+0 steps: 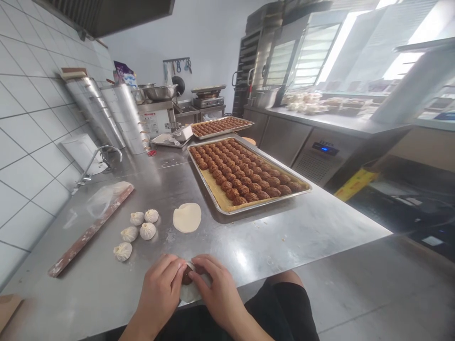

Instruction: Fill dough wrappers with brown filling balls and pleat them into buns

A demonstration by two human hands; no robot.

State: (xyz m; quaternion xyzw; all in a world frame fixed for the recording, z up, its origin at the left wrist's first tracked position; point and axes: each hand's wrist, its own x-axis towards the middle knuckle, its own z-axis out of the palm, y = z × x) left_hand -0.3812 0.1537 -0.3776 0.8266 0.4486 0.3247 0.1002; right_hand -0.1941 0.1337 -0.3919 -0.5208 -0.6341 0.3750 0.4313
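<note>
At the near edge of the steel table (320,225), a dough wrapper (190,294) lies partly around a brown ball of filling (186,276). The left hand (162,277) and the right hand (218,284) pinch it from opposite sides. Too hard a thumb press could tear the dough or smear filling onto its rim, weakening a seal. Just beyond, a flat dough round (186,218) might dry if left exposed; leftward, five pleated buns (148,231) sit close enough to stick if nudged.

Between my fingers (175,271) sits a dark brown filling ball (186,275), partly exposed in a pale dough wrapper (189,294) that extends toward me.
</note>
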